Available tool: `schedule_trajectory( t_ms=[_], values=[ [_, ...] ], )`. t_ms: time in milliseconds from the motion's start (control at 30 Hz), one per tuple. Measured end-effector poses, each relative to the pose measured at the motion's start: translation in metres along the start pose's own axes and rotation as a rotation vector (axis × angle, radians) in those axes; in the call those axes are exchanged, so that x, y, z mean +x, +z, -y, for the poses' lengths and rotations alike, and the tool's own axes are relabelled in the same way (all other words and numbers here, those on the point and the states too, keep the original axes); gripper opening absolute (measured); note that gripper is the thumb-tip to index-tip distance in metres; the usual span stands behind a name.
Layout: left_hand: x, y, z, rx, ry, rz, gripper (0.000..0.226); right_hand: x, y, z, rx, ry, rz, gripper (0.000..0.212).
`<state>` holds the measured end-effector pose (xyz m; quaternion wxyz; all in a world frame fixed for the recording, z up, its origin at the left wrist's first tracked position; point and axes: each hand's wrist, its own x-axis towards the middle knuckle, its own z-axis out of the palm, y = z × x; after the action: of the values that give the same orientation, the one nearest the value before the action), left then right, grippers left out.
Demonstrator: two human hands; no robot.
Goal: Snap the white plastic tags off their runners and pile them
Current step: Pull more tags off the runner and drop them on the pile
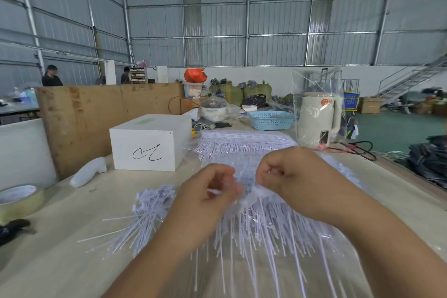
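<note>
Both hands (239, 189) pinching white tags (244, 189) (blurred), blue basket (271, 120) beyond, contents unclear.

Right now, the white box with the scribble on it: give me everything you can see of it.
The white box is a closed, rectangular carton, cardboard by its look, matte and clean. Its front face carries a black handwritten scribble; the top has a faint green label and a small dark mark near the front edge. It sits flat on the light wooden table, left of centre, behind the pile of loose white tags and in front of a brown board. Neither hand touches it.
</note>
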<state>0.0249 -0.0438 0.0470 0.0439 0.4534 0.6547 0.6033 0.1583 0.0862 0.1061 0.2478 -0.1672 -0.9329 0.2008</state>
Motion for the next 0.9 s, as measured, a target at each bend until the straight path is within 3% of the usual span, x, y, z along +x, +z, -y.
schedule_trajectory(
  t_ms=[233,300,400,633,733,900],
  values=[
    [0.002,0.0,0.001,-0.079,-0.161,0.007,0.019,-0.006,-0.001,-0.006,0.123,-0.169,-0.045,0.02],
    [0.004,-0.001,0.001,-0.215,-0.234,0.063,0.034,-0.008,-0.002,-0.008,0.132,-0.179,-0.084,0.021],
    [0.003,-0.004,-0.005,-0.453,-0.241,0.215,0.017,-0.014,0.002,-0.013,0.076,-0.166,-0.12,0.019],
    [-0.005,0.001,-0.004,-0.198,0.014,0.13,0.02,-0.027,0.017,-0.012,-0.028,-0.192,-0.009,0.025],
    [-0.006,0.004,-0.001,-0.151,0.045,0.151,0.02,-0.028,0.013,-0.012,-0.068,-0.189,0.008,0.028],
    [-0.008,0.008,0.001,-0.087,0.052,0.153,0.017,-0.031,0.012,-0.017,0.01,-0.231,0.181,0.02]
  ],
)
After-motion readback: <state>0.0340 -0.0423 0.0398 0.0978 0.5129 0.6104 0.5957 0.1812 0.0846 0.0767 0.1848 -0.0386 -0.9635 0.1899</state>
